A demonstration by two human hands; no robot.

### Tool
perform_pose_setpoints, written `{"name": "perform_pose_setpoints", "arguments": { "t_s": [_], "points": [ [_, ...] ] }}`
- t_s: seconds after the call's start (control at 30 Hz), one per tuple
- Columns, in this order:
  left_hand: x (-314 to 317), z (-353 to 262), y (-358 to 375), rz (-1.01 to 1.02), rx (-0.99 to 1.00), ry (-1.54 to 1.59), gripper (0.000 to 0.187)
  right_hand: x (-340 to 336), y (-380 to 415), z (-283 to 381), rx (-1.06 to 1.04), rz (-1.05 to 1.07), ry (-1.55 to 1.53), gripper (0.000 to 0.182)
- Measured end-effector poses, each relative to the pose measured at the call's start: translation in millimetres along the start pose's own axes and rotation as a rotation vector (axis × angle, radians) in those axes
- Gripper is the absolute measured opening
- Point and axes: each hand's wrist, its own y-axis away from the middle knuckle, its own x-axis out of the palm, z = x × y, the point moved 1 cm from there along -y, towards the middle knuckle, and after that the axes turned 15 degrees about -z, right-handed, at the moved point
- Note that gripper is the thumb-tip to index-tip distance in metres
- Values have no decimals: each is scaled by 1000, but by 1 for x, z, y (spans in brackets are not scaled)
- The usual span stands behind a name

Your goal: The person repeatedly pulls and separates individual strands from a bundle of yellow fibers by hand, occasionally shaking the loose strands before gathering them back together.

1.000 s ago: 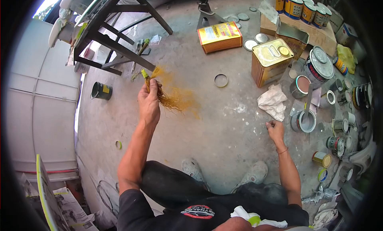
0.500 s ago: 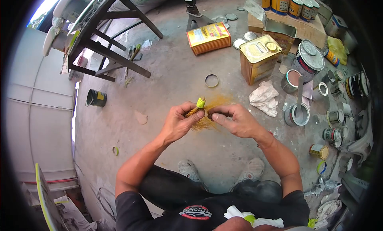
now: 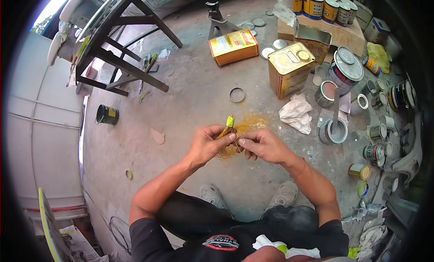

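Between my two hands is a bundle of golden-yellow strands (image 3: 254, 122), its loose fibres fanned out above and below my fingers. Yellow-green tape (image 3: 230, 121) wraps its upper end. My left hand (image 3: 207, 145) is closed on the bundle just below the tape, thumb and fingers pinched. My right hand (image 3: 267, 146) pinches a few of the strands close beside the left fingertips. The fingers partly hide where the strands meet the taped end. Beyond the hands, a round metal ring or lid (image 3: 237, 94) lies on the concrete floor.
Paint cans crowd the right side, among them an open can with a stirring stick (image 3: 335, 132). A square thinner tin (image 3: 291, 70) and a crumpled white cloth (image 3: 296, 113) are nearer. A dark wooden stand (image 3: 122, 63) and a dark can (image 3: 107, 114) are left.
My right hand has moved slightly left and down, with the strands still pinched. More of the fanned fibres show right of the tape. The whole view has shifted a little.
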Motion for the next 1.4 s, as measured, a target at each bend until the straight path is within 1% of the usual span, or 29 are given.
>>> {"name": "perform_pose_setpoints", "arguments": {
  "t_s": [0.03,0.1,0.13,0.2,0.23,0.3,0.33,0.4,0.43,0.5,0.53,0.6,0.63,0.7,0.73,0.8,0.83,0.9,0.93,1.0,1.03,1.1,1.13,1.2,1.23,1.3,1.33,1.4],
  "points": [
    [0,1,0,-4,0,-1,25,0,-1,-1,-1,4,0,25],
    [1,5,0,30,-60,68,29,-2,-3,-5,119,52,-72,25],
    [1,6,0,30,-59,68,29,0,-3,-9,119,51,-72,25],
    [0,6,-2,62,-121,211,26,6,-3,-14,-31,-40,-5,24],
    [1,7,-3,68,-121,210,26,6,-1,-11,-31,-46,-6,24],
    [4,8,-4,77,-144,279,27,4,5,-1,-100,-231,360,23],
    [3,8,-4,79,-145,279,27,5,6,-3,-98,-233,360,23],
    [2,6,-2,162,-159,265,27,5,8,-7,-513,-561,527,24],
    [3,6,-2,164,-160,268,27,8,5,-12,-511,-560,529,24],
    [6,6,-1,140,-152,317,26,14,0,-21,-566,-551,217,21],
    [5,6,-1,139,-152,319,26,14,1,-23,-567,-549,219,21],
    [3,5,-1,130,-113,205,24,15,2,-27,-457,-415,256,21],
    [2,7,-1,127,-117,207,24,14,3,-27,-452,-412,255,21],
    [-2,9,-4,149,-100,144,24,11,4,-20,-418,-381,409,18],
    [-4,8,-5,149,-101,144,24,9,4,-18,-417,-380,408,18],
    [-7,7,-5,235,-102,54,24,5,4,-14,-503,-469,447,14],
    [-6,6,-4,237,-103,57,24,4,4,-15,-501,-469,451,14],
    [-2,5,-2,188,-165,89,23,3,2,-17,-621,-499,516,14],
    [-2,5,-2,185,-164,90,23,5,1,-17,-623,-496,516,14],
    [-1,5,-5,109,-86,93,25,9,-2,-16,-669,-479,309,14],
    [0,8,-5,107,-87,94,25,10,-1,-18,-669,-477,309,14],
    [0,10,-5,92,-57,96,27,14,-1,-25,-72,-264,-192,14],
    [-1,9,-5,92,-57,95,27,16,2,-24,-72,-263,-192,14],
    [-1,4,-4,157,-23,123,26,18,8,-19,-229,-372,212,13],
    [-2,5,-4,160,-24,123,26,19,8,-22,-227,-374,212,13],
    [-2,6,-4,219,-61,164,28,18,8,-26,-565,-455,362,15],
    [0,6,-3,221,-60,164,28,18,8,-25,-565,-458,363,15],
    [4,4,-1,138,-46,62,29,16,9,-22,-652,-495,459,18]
  ]
}}
